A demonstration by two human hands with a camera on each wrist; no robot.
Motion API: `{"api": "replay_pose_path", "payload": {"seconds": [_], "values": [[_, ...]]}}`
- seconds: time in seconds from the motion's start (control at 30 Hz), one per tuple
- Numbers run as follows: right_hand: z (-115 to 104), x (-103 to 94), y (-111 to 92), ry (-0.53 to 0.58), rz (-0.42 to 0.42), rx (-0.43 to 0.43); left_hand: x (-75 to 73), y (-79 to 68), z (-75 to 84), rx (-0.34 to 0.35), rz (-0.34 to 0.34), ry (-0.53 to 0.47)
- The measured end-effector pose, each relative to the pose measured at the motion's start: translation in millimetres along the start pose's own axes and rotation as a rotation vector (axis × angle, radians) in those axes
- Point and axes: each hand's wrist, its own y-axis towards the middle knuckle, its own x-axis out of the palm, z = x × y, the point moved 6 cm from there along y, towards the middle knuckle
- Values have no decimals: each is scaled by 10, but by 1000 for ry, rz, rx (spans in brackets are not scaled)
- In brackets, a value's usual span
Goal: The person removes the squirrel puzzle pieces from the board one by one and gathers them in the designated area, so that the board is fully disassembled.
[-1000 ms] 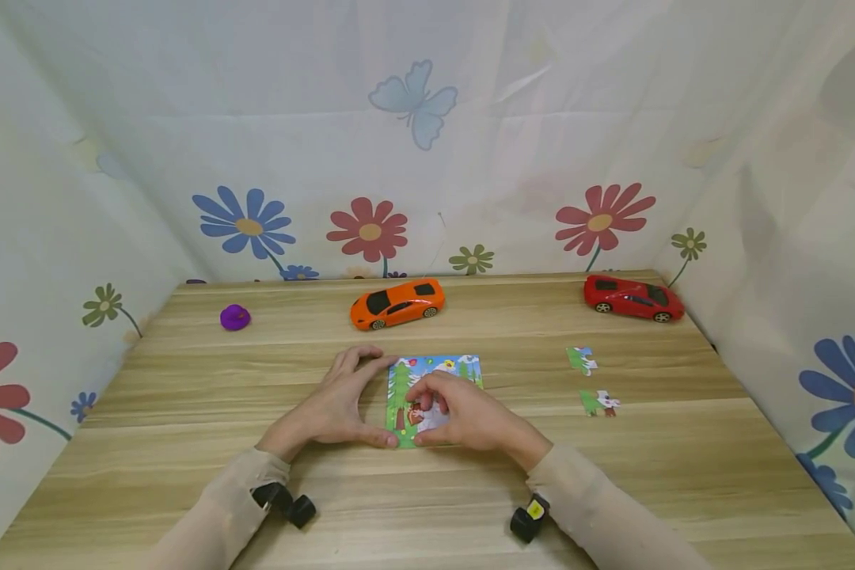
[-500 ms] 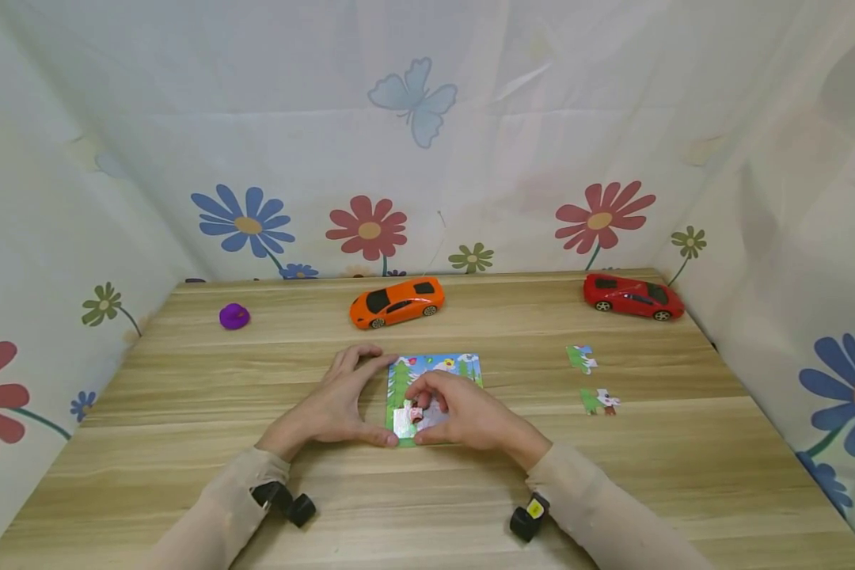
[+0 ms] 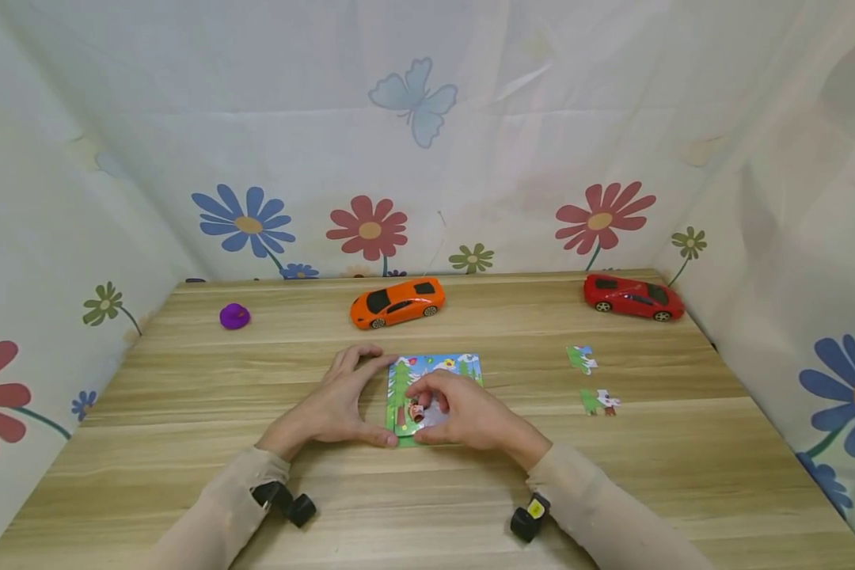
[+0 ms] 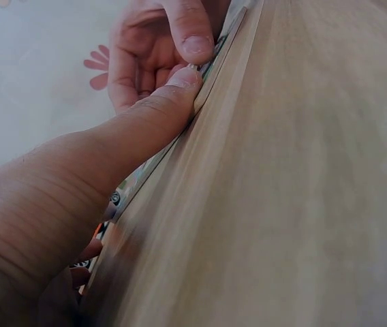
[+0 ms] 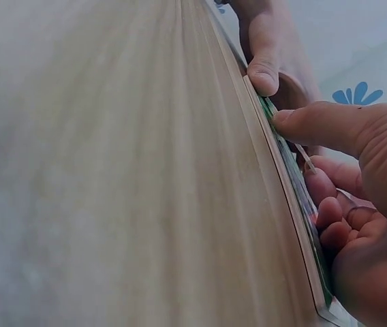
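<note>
Backdrop: Pale cloth (image 3: 292, 142) printed with blue, red and green flowers and a single light-blue butterfly surrounds a wood-grain table (image 3: 413, 507).
Puzzle: A brightly colored puzzle board (image 3: 435, 359), showing trees and a blue sky, lies flat at the middle of the table between a person's two hands.
Left hand: Spread along the board's left side, the left hand (image 3: 338, 404) rests its thumb at the near corner, with the index finger reaching to the far one.
Right hand: Reaching over the board from the right, the right hand (image 3: 463, 408) pinches a puzzle piece (image 3: 404, 426) between thumb and finger, its other fingers curled in toward the palm.
Held piece: It sits over the board's near-left part, slightly out of line with the green border; whether it lies fully flat cannot be told.
Thumbs: Just beside each other at the board's near edge.
Loose pieces: Two lie to the right, apart from the board, an upper piece (image 3: 581, 359) and a lower piece (image 3: 599, 402).
Toys: Near the table's far edge stand a purple toy (image 3: 235, 317), an orange car (image 3: 397, 304) and, at right, a red car (image 3: 632, 298).
</note>
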Motion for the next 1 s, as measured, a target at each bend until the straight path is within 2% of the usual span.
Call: {"api": "replay_pose_path", "payload": {"seconds": [0.33, 0.53, 0.77, 1.0], "values": [[9, -39, -4, 45, -13, 19, 13, 2, -7, -11, -11, -2], [25, -63, 5, 100, -33, 31, 11, -1, -2, 4, 2, 0], [-17, -165, -27, 159, -20, 45, 5, -2, -5, 4, 6, 7], [-85, -314, -37, 171, 6, 0, 11, -2, -9, 0, 0, 13]]}}
